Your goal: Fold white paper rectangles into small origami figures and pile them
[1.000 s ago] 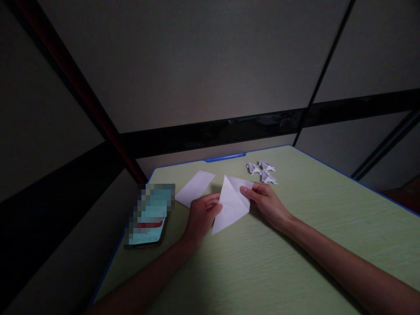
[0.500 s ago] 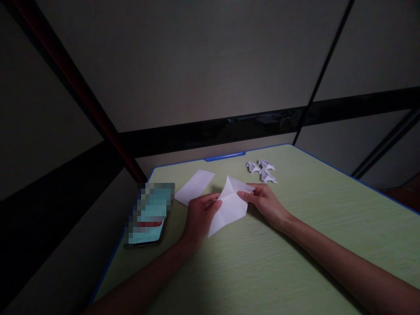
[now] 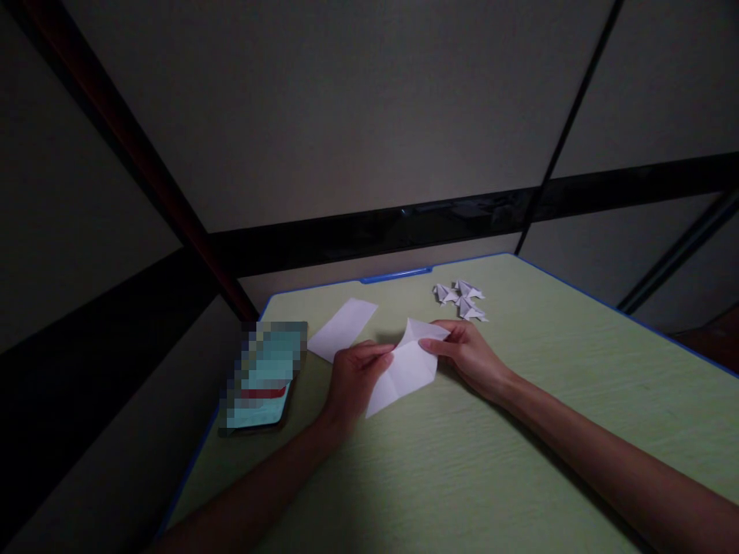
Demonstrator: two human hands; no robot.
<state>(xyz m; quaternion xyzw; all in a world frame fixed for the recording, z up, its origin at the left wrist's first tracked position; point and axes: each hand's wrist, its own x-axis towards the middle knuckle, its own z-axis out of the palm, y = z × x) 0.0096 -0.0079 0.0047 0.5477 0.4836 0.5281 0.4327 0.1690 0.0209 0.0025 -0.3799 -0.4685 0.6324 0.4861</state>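
Observation:
A creased sheet of white paper point(image 3: 407, 371) is held between my two hands above the table. My left hand point(image 3: 358, 377) pinches its left edge, thumb on top and fingers behind. At the right corner, my right hand point(image 3: 462, 348) grips the paper between thumb and fingers. The paper's far part is bent up into a peak, and fold lines cross its surface. Beyond my left hand lies another white paper sheet point(image 3: 345, 323), flat on the table. Several small folded paper figures point(image 3: 466, 298) sit together past my right hand.
A phone point(image 3: 262, 381) with a lit, blurred screen rests at the table's left side. The light green table point(image 3: 554, 354) has a blue edge and a blue handle-like strip point(image 3: 397, 275) at the back. A panelled wall or cabinet point(image 3: 369, 115) stands directly behind it.
The paper's raised peak has moved slightly right and lower. My left fingers have stretched a little further across the paper's far edge; the right hand has barely moved.

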